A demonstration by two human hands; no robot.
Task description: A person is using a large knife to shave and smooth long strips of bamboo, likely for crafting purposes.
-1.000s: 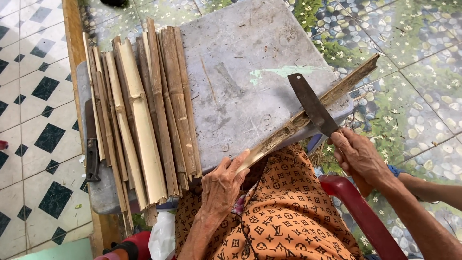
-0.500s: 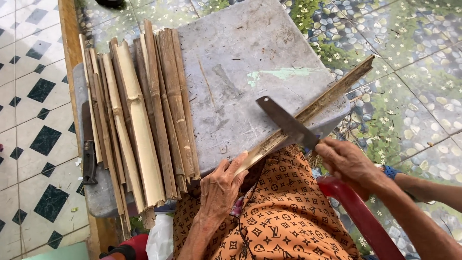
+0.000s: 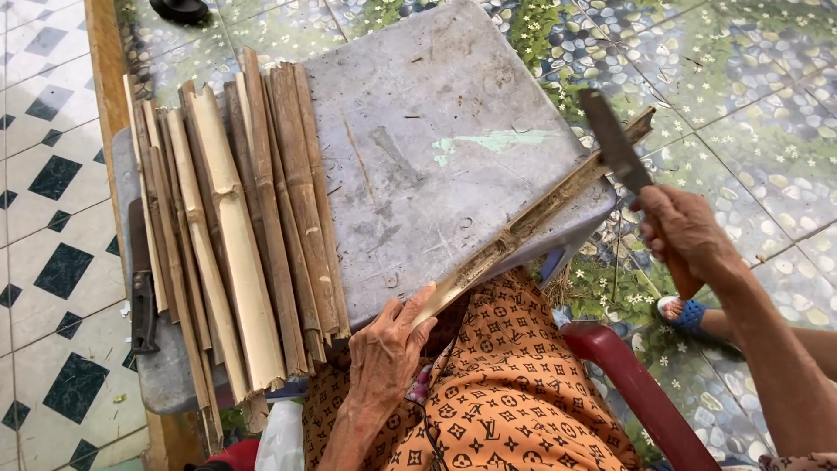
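My left hand (image 3: 390, 351) grips the near end of a long split bamboo strip (image 3: 532, 216) that lies slantwise over the right edge of a grey board (image 3: 436, 113). My right hand (image 3: 686, 229) holds a cleaver (image 3: 613, 143) by its handle, blade raised and pointing away, its edge close to the strip's far part. A pile of split bamboo pieces (image 3: 235, 227) lies side by side on the board's left half.
A second knife (image 3: 140, 288) lies along the board's left edge. A red chair arm (image 3: 641, 392) curves at lower right, with a foot in a blue sandal (image 3: 684, 311) on the patterned tiles. A dark round object (image 3: 179, 9) sits at the top.
My right hand has swung the cleaver from lying across the strip's middle up and out toward its far end. My left hand has kept its hold on the strip.
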